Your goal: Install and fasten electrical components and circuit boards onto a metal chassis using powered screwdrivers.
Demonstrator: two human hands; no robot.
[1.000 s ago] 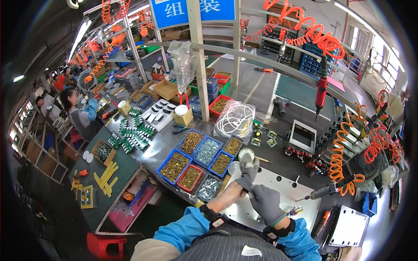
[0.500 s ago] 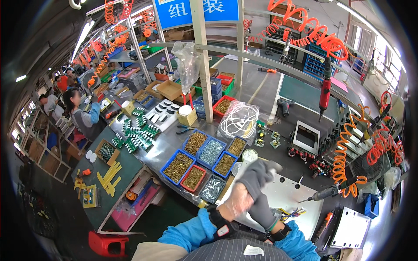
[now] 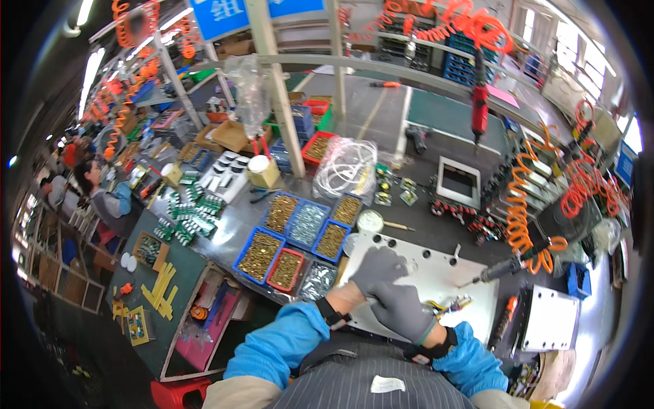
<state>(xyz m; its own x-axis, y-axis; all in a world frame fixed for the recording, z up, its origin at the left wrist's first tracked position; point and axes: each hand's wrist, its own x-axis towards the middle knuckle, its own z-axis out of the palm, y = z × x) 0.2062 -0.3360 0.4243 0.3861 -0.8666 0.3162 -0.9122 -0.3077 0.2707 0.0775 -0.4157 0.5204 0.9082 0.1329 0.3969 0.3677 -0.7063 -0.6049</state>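
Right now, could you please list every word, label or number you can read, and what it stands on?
Blue overhead sign: large white characters, partly cut off; I won't copy the wording.
White patch on the striped garment: any print is too blurred to read.

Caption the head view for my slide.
Gloved left hand and gloved right hand close together over a pale panel, beside filled parts bins.

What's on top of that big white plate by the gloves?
Coloured wires and dark round spots show on the white plate. The gloved left hand and gloved right hand cover part of it; I can't see beneath them.
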